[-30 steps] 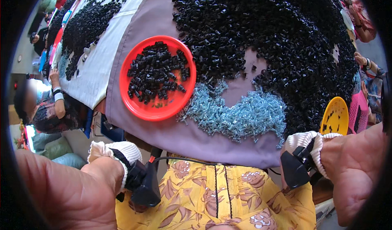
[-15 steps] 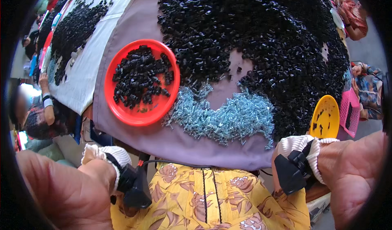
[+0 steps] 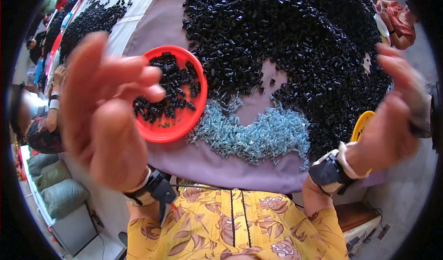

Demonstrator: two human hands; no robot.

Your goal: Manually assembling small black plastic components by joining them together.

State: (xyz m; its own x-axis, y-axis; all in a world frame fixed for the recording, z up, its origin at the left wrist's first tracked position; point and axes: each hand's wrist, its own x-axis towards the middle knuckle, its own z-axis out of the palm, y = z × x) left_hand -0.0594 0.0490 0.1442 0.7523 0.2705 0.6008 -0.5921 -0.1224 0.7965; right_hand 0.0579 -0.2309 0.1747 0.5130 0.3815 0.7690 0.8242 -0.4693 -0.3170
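My left hand (image 3: 108, 114) is raised in front of me, blurred, fingers spread and empty, partly covering a round red tray (image 3: 187, 117) that holds small black cylindrical parts. My right hand (image 3: 397, 117) is also lifted at the right, open and holding nothing, above the table's right edge. Between the hands lies a pile of small silvery-blue springs (image 3: 251, 133) on a mauve cloth (image 3: 258, 167). Behind it spreads a large heap of black cylindrical parts (image 3: 295, 38). Both wrists carry black strapped devices.
A yellow dish (image 3: 362, 124) peeks out at the right beside my right wrist. Further left, a white cloth (image 3: 134, 20) holds more black parts. Another person sits at the far left, and someone in red at the top right. Sacks lie on the floor at left.
Both hands have risen from the lower corners into the middle of the view, with fingers now spread. The camera has shifted, so the tray and piles sit lower and closer.
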